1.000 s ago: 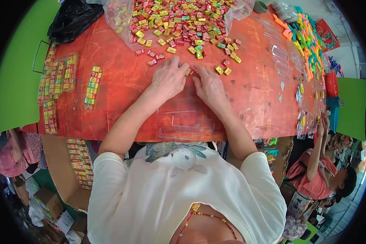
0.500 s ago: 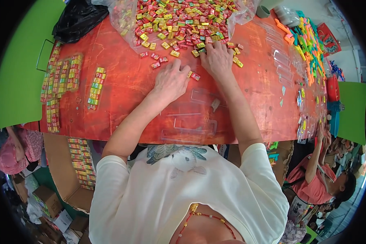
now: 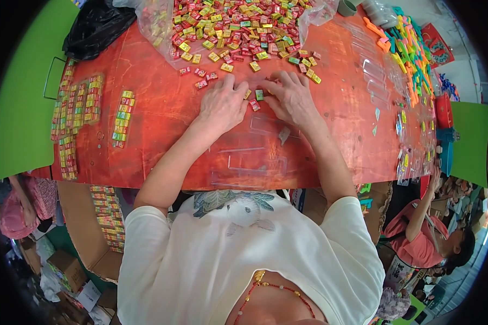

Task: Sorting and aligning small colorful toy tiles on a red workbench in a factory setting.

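Note:
Several small printed boxes lie between my hands on the red tabletop. A yellow box [image 3: 247, 94] sits against the fingers of my left hand [image 3: 222, 105], which is bent loosely with its fingers apart; some fingertips are hidden. Beside it are a green box [image 3: 259, 95] and a red box [image 3: 254, 105]. My right hand [image 3: 294, 100] arches over the table just right of these, fingers spread and thumb near the green box. Beyond both hands spreads a large heap of red, yellow and green boxes [image 3: 238, 32] on clear plastic sheeting.
Clear trays [image 3: 257, 162] lie near my body. One filled tray [image 3: 123, 119] is at left, near several more filled trays [image 3: 84, 100] and a black bag [image 3: 100, 27]. Colourful plastic pieces [image 3: 412, 54] lie at right. An open carton [image 3: 81, 216] stands below; another person [image 3: 423, 227] works at right.
My right hand has drawn back from the heap toward me, and a green box now lies between my hands. The yellow and red boxes beside my left hand have shifted apart slightly.

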`<state>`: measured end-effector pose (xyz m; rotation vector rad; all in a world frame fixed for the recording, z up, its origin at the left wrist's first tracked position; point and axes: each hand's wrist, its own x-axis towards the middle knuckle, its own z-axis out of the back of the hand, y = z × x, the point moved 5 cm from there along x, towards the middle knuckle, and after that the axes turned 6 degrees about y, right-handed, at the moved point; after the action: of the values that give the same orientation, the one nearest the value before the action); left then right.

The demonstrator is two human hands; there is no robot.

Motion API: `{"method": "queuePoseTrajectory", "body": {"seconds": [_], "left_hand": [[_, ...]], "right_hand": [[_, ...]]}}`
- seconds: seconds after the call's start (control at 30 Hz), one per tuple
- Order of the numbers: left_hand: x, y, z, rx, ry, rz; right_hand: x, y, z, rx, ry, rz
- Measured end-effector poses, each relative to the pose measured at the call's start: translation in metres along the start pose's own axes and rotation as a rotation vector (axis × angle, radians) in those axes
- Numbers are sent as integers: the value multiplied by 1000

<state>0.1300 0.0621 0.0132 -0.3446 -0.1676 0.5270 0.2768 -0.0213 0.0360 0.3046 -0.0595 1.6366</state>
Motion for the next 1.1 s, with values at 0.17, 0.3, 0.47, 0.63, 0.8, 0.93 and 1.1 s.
{"method": "queuePoseTrajectory", "body": {"seconds": [0.17,0.3,0.47,0.63,0.8,0.93,1.1], "left_hand": [[-2,-9,8,97,9,-16],[-1,-4,6,93,7,-54],[3,6,0,15,31,-38],[-7,4,5,-26,76,89],[-15,5,4,-5,8,132],[-18,3,8,-70,11,156],[-15,-9,8,53,4,115]], "right_hand": [[-11,-17,-3,-36,28,-87],[-19,-2,8,26,-4,-102],[-14,28,-1,97,37,11],[-19,36,-13,62,101,-60],[-5,46,-23,50,108,-207],[-1,37,-23,228,41,-265],[-3,22,-16,14,-75,-185]]}}
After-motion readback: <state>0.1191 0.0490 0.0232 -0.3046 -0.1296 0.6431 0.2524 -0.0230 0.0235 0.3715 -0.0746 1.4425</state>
